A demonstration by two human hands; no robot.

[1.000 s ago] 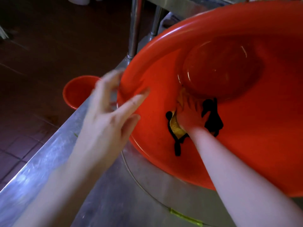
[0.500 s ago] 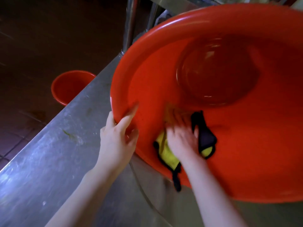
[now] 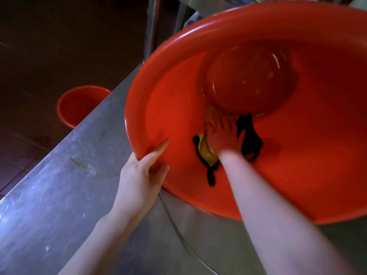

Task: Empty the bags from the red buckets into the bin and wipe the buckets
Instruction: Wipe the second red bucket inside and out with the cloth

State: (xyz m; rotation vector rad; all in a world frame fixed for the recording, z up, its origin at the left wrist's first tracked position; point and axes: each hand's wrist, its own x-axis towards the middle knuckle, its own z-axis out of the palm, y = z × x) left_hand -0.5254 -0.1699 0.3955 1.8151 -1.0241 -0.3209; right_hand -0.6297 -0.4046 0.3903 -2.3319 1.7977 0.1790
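Red plastic fills most of the view: a big bucket (image 3: 297, 165) lies tipped on its side on a steel counter (image 3: 59, 195), its open mouth facing the person and its round bottom showing deep inside. The left hand (image 3: 143, 173) grips the near left part of the rim, thumb inside against the wall and the other fingers wrapped behind the edge. The right hand (image 3: 222, 135) reaches well into the bucket and presses a yellow cloth with black edging (image 3: 206, 153) flat against the lower inner wall, just below the bottom; its fingers are spread over the cloth, though they are blurred and tinted red. Part of the cloth bunches dark on the right side of the hand, and a black strip trails down toward the rim.

A second, smaller red bucket (image 3: 79, 106) stands upright on the dark tiled floor (image 3: 49, 46), beyond the counter's left edge and well apart from the hands; the counter edge hides part of it. That edge runs diagonally, from lower left up to the big bucket's rim. Steel legs (image 3: 151, 26) rise behind the bucket, close to its upper left rim. Bare counter lies open to the left of the left forearm, and below the bucket between both arms.
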